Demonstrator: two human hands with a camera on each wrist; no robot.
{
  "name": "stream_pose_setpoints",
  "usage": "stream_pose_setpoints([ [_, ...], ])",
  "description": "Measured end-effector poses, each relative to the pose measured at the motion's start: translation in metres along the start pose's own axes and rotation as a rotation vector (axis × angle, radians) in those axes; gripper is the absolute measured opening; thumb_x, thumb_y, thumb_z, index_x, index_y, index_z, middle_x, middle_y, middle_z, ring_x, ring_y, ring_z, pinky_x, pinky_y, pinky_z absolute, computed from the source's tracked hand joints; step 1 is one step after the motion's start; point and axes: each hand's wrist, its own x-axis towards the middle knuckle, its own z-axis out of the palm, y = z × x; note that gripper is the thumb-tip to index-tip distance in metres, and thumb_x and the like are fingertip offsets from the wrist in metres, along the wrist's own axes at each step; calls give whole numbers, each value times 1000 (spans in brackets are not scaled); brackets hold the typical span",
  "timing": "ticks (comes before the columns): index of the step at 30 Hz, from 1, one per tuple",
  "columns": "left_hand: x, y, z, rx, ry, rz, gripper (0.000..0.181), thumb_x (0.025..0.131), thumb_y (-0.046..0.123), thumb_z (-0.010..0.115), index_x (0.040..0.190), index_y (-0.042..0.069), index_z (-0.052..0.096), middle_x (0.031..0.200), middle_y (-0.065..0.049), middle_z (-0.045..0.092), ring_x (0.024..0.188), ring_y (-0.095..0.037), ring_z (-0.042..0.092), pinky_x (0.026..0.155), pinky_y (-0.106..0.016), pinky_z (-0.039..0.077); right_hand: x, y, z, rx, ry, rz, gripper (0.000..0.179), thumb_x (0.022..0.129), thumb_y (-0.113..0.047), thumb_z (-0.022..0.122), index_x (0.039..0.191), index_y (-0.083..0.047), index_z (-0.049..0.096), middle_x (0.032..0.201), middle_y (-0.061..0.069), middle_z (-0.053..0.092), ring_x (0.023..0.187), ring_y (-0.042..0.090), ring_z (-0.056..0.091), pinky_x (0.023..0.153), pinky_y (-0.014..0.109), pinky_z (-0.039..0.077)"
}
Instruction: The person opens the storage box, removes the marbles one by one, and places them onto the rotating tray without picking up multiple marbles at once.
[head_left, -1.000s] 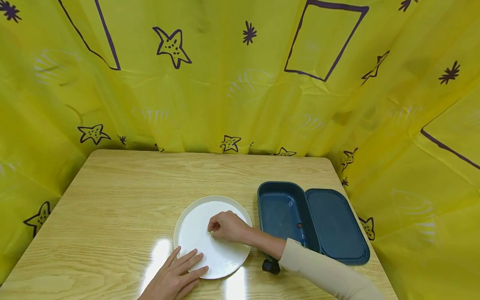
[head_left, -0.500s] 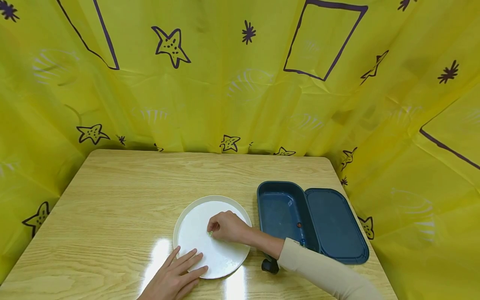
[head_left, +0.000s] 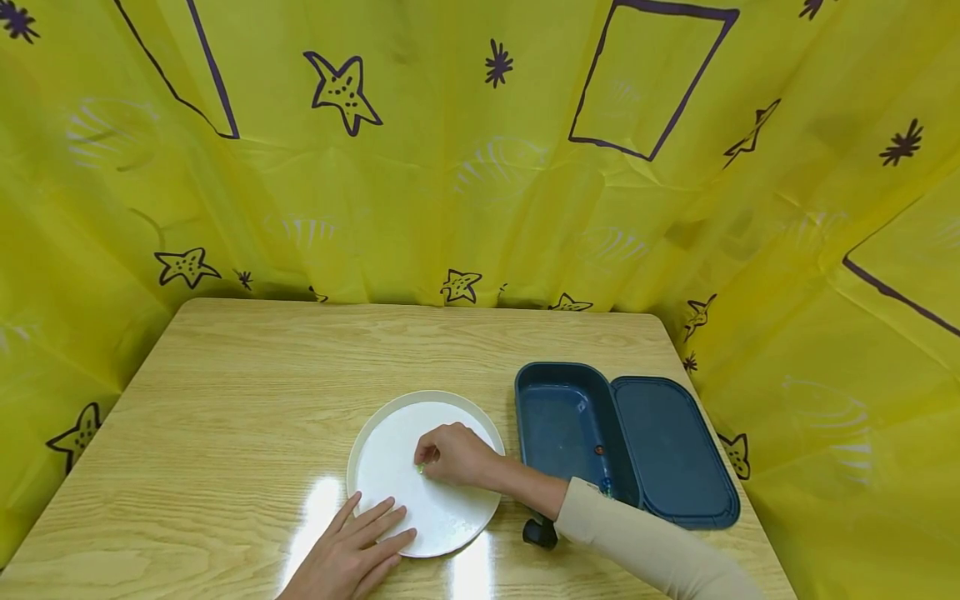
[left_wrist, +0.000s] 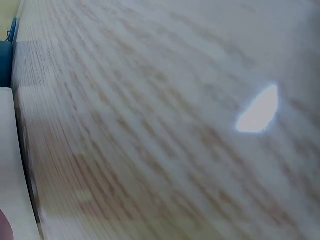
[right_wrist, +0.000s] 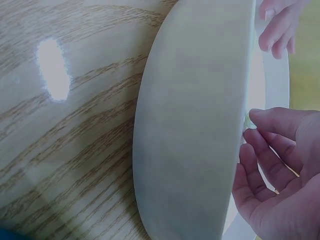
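Note:
A round white plate (head_left: 390, 500) with a raised cream rim lies near the table's front. Over its middle, my right hand (head_left: 457, 454) pinches a small, clear-green marble (head_left: 421, 469) between thumb and forefinger, low at the plate's surface. The right wrist view shows the same marble (right_wrist: 247, 120) at the fingertips, partly hidden behind the plate's rim. My left hand (head_left: 352, 550) rests with spread, straight fingers on the plate's near left edge. Only a sliver of that hand (left_wrist: 4, 227) enters the left wrist view.
Right of the plate stands a dark blue box (head_left: 551, 425), holding a small orange-brown thing (head_left: 598, 450) and small blue ones (head_left: 606, 484). Its flat lid (head_left: 675, 450) lies beside it. A black piece (head_left: 540, 533) sits below my right forearm. Yellow curtains (head_left: 420, 208) hang behind the table.
Both hands stay in place. A little more of the green marble shows at the right fingertips than a second ago.

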Motion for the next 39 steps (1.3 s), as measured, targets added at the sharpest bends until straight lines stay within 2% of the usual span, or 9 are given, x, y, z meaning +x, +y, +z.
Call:
stream_pose_setpoints([
  [9, 3, 4, -1, -14, -37, -74, 47, 110, 40, 34, 115, 19, 76, 122, -3, 70, 116, -23, 63, 120, -38, 9, -1, 0, 1, 6, 6, -1, 15, 81, 0, 76, 81, -15, 73, 77, -9, 67, 71, -2, 54, 67, 14, 44],
  [20, 4, 3, -1, 12, -31, -54, 48, 110, 40, 32, 112, 21, 76, 121, -3, 69, 115, -23, 63, 120, -39, 10, -1, 1, -3, 10, 15, 15, 13, 81, -2, 77, 83, -15, 74, 78, -10, 67, 72, -2, 55, 68, 15, 45],
  [29, 5, 5, -2, -10, -52, -97, 46, 110, 42, 35, 115, 22, 76, 123, -3, 69, 117, -23, 62, 120, -36, 8, -12, 7, -32, 63, 59, -3, 13, 85, -4, 76, 97, -7, 74, 91, -1, 71, 83, 13, 63, 73, 22, 50],
  [34, 4, 5, -2, -4, -59, -89, 46, 110, 42, 33, 115, 23, 75, 123, -3, 68, 117, -23, 61, 120, -36, 8, -25, 11, -54, 105, 67, 47, 15, 88, -6, 75, 102, -5, 73, 97, 4, 71, 88, 19, 63, 79, 30, 52],
  [39, 4, 5, -2, -4, -56, -93, 47, 110, 41, 33, 114, 22, 76, 123, -3, 69, 117, -23, 62, 120, -36, 8, -47, 14, -73, 152, 91, 91, 18, 90, -6, 74, 107, -3, 72, 103, 9, 70, 95, 24, 63, 84, 38, 52],
])
